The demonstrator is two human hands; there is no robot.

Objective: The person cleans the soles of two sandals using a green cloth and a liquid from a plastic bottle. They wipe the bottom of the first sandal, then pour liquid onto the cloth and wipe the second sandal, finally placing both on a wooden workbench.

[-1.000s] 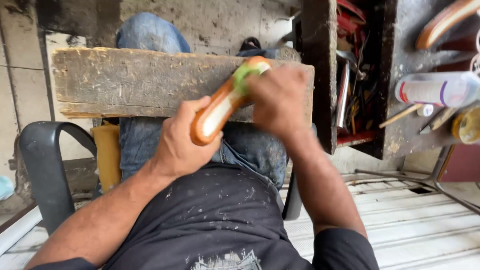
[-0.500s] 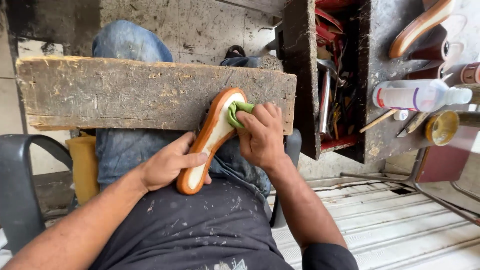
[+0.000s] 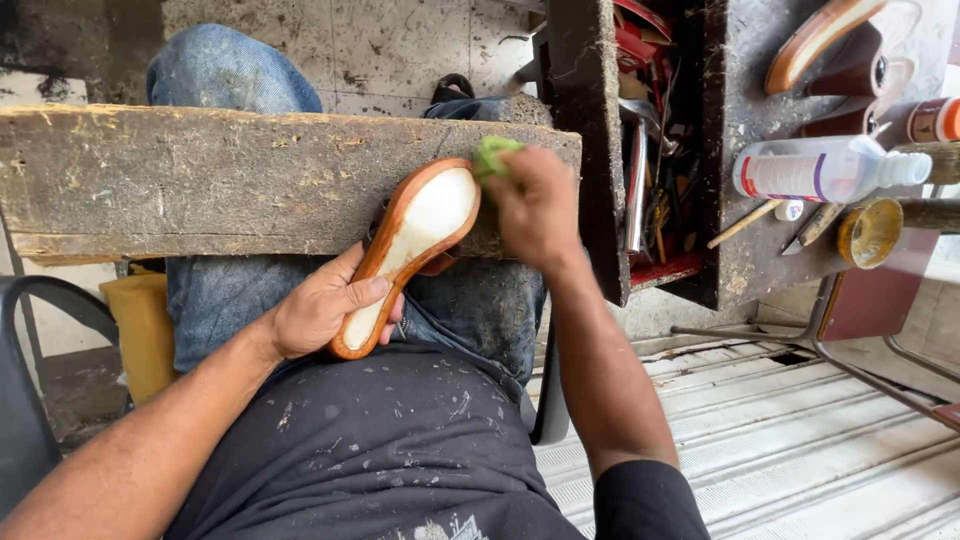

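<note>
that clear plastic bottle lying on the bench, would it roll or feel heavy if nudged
The bottle lies on its side, so it would probably roll. It looks clear and mostly empty, so likely light. The pencil and tin beside it might stop it.

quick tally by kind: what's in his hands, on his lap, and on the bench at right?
Shoe soles: 2, one held by the left hand (sole), one on the bench
Green cloths: 1, in the right hand
Wooden planks: 1
Clear plastic bottles: 1
Open tins: 1
Total: 6
</note>
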